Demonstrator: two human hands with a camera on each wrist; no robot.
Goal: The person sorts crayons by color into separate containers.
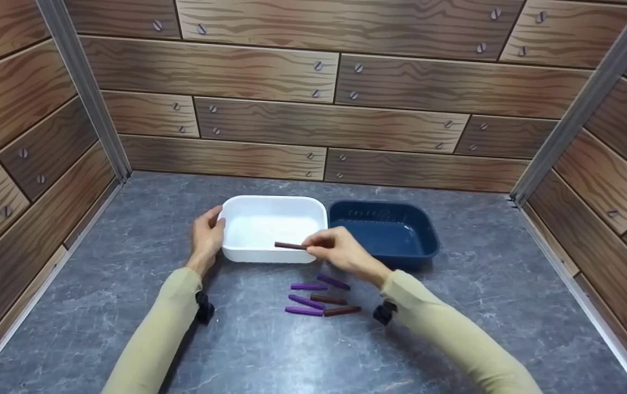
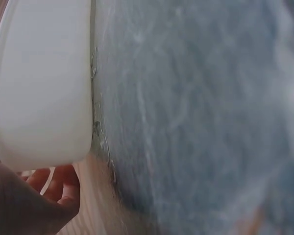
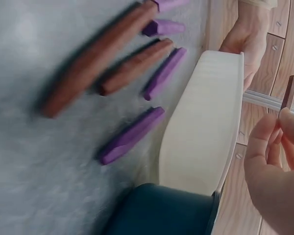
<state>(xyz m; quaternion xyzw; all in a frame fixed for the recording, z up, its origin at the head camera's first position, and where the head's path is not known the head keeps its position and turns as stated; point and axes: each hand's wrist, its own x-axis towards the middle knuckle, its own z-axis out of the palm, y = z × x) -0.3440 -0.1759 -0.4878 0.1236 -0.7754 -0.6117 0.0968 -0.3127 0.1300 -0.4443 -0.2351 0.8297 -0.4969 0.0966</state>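
My right hand [image 1: 329, 247] pinches a brown stick [image 1: 290, 245] by one end and holds it over the near edge of the white tub [image 1: 270, 205]. The same brown stick [image 3: 288, 92] shows past my fingertips [image 3: 266, 142] in the right wrist view. My left hand [image 1: 208, 236] grips the white tub's left rim, fingers curled round it. The white tub [image 2: 39, 83] fills the left wrist view, with my fingers [image 2: 63, 188] below it. Several purple sticks [image 1: 308, 286] and brown sticks [image 1: 328, 299] lie on the grey table [image 1: 127, 284] in front of the tub.
A dark blue tub [image 1: 384, 232] stands touching the white tub's right side. Wood-patterned walls [image 1: 313, 109] enclose the table at the back and on both sides, with metal corner posts [image 1: 86, 93].
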